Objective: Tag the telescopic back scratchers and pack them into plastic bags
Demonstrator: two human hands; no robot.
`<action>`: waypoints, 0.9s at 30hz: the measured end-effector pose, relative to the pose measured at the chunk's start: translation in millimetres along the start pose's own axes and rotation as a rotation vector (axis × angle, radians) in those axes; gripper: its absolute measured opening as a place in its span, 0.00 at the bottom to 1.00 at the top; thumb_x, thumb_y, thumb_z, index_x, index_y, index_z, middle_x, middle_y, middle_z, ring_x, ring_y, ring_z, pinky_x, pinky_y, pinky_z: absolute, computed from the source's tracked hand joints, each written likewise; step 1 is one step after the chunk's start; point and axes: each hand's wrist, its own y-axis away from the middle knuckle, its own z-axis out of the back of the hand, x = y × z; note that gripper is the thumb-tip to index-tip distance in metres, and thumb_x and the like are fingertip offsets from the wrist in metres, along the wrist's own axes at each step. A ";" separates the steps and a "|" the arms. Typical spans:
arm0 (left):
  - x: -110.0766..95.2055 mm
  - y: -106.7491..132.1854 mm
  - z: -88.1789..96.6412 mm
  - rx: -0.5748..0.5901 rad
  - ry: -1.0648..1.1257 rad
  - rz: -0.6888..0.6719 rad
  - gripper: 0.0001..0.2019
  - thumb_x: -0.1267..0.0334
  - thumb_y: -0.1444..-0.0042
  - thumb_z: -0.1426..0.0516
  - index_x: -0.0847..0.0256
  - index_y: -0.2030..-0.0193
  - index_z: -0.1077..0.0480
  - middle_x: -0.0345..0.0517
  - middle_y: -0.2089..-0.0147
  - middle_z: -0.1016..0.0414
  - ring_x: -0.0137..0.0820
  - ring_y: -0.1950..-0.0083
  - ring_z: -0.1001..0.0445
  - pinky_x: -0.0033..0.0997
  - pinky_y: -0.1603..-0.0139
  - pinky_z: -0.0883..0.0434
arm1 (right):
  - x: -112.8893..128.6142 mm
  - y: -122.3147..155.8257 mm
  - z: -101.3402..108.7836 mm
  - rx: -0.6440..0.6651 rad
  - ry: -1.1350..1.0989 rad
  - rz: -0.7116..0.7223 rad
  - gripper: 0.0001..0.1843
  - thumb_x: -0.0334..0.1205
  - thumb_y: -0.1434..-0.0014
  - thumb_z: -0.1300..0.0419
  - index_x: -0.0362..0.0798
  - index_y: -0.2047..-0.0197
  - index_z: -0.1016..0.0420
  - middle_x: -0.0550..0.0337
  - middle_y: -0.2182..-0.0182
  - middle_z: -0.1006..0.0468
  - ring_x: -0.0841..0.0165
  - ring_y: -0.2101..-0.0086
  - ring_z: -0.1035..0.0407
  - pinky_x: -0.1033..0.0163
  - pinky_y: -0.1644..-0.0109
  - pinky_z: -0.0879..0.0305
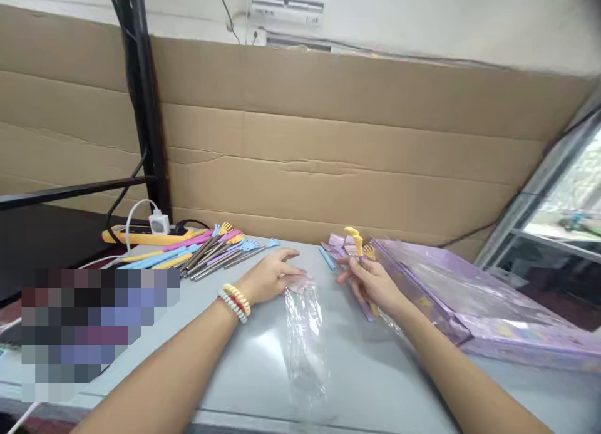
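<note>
My left hand [273, 274], with beaded bracelets on the wrist, pinches the top of a clear plastic bag [306, 340] that stretches down toward the table's front edge. Closed around a yellow back scratcher [359, 246] is my right hand [373, 284]; the scratcher's head sticks up above the fingers. Behind that hand, more back scratchers [369, 252] and purple pieces lie partly hidden, with a short light blue stick [327, 258] beside them. To the left spreads a pile of back scratchers [211, 252] with metal rods and yellow, pink, blue and purple parts.
A purple box [422, 296] with a clear film top stands at the right of the grey table [244, 384]. An orange power strip [141, 236] with a white plug [159, 223] lies at the back left, by a black metal post [141, 96]. Cardboard [328, 133] lines the back.
</note>
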 end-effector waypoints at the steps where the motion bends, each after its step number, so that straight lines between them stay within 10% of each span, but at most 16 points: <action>1: -0.2 0.3 0.4 0.005 -0.011 0.006 0.13 0.64 0.42 0.51 0.55 0.56 0.26 0.50 0.43 0.37 0.33 0.43 0.37 0.35 0.43 0.38 | 1.2 -0.8 -1.2 -0.011 -0.018 0.011 0.27 0.61 0.46 0.49 0.41 0.65 0.30 0.64 0.90 0.34 0.75 0.92 0.46 0.70 0.92 0.52; 15: -14.9 0.0 10.6 0.054 -0.028 0.117 0.11 0.69 0.46 0.51 0.59 0.61 0.30 0.45 0.59 0.28 0.31 0.57 0.31 0.29 0.56 0.35 | -1.1 -2.3 -2.2 0.049 0.058 -0.017 0.29 0.60 0.44 0.52 0.45 0.49 0.37 0.53 0.72 0.22 0.75 0.90 0.42 0.70 0.91 0.54; 27: -9.1 2.6 5.8 0.224 0.037 -0.015 0.27 0.81 0.61 0.52 0.57 0.54 0.30 0.44 0.51 0.28 0.34 0.46 0.34 0.33 0.44 0.39 | 4.0 -0.7 -5.6 0.056 -0.047 0.088 0.17 0.52 0.45 0.45 0.46 0.74 0.37 0.68 0.87 0.36 0.79 0.90 0.50 0.71 0.87 0.57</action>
